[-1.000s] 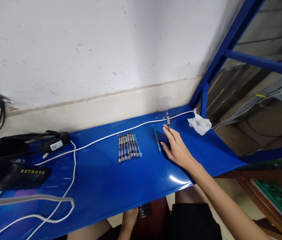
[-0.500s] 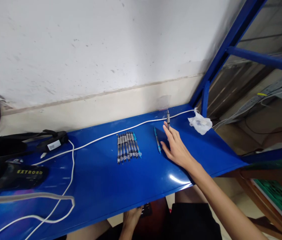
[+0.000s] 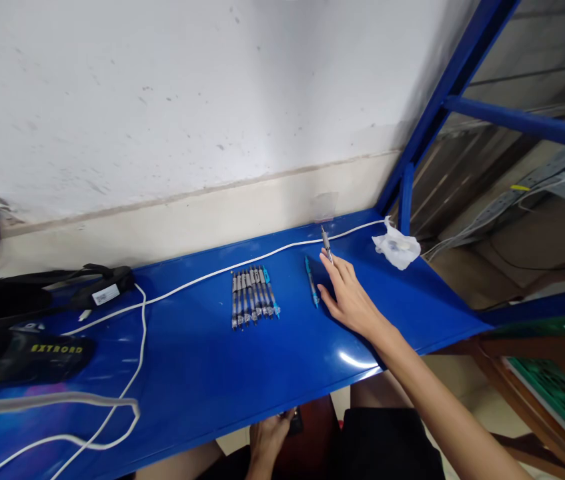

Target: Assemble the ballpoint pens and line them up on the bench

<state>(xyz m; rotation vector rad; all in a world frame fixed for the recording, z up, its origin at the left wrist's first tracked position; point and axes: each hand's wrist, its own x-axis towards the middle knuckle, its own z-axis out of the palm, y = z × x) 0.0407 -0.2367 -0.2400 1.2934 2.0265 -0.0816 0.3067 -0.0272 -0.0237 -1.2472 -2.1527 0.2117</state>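
Note:
My right hand (image 3: 348, 295) is above the right half of the blue table (image 3: 202, 373), its fingers closed on a grey and clear pen (image 3: 327, 243) whose tip points toward the wall. A teal pen (image 3: 311, 283) lies by itself on the tabletop, just left of the thumb. Further left, several grey pens (image 3: 248, 299) lie side by side in a row, with another teal pen (image 3: 271, 293) at its right end. Below the table's front edge, my left hand (image 3: 267, 440) is curled beside a dark object (image 3: 295, 423); its fingertips are partly hidden.
A white cable (image 3: 222, 270) runs along the back of the table and loops at the left. A black headset with straps (image 3: 57, 347) sits at the left end. Crumpled white plastic (image 3: 396, 247) lies at the right, near the blue frame (image 3: 405, 193). The wall (image 3: 187, 227) borders the back.
The pen in my right hand has swung left and tilted, and the hand has shifted slightly left. My left hand has moved slightly right over the dark object. The pens on the table lie as before.

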